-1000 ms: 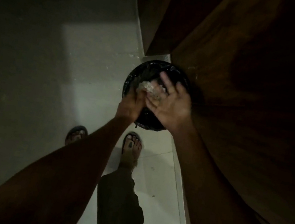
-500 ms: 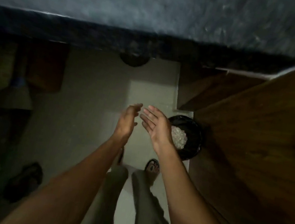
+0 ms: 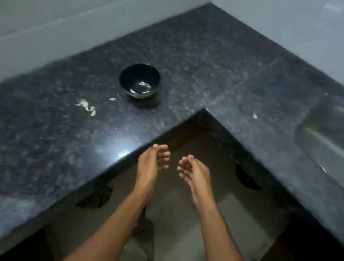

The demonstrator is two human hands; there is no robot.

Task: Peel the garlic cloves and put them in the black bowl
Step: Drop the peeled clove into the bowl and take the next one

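Observation:
A black bowl (image 3: pixel 139 79) stands on the dark speckled counter (image 3: pixel 39 142), with a few pale garlic pieces at its bottom. Pale garlic scraps (image 3: pixel 87 106) lie on the counter to its left, and one small bit (image 3: pixel 112 99) closer to the bowl. My left hand (image 3: pixel 152 161) and my right hand (image 3: pixel 193 172) hang side by side in front of the counter's inner corner, fingers loosely curled and apart, nothing visible in either. Both hands are well short of the bowl.
The L-shaped counter wraps round me, with white tiled walls behind. A steel sink (image 3: pixel 341 145) is set in the counter at the right. A small white scrap (image 3: pixel 255 115) lies near the inner corner. Below are the floor and dark cabinets.
The view has swung up from a dark bin on the floor, where my hands dropped pale peels, to the counter. Both hands have come away from the bin and hold nothing.

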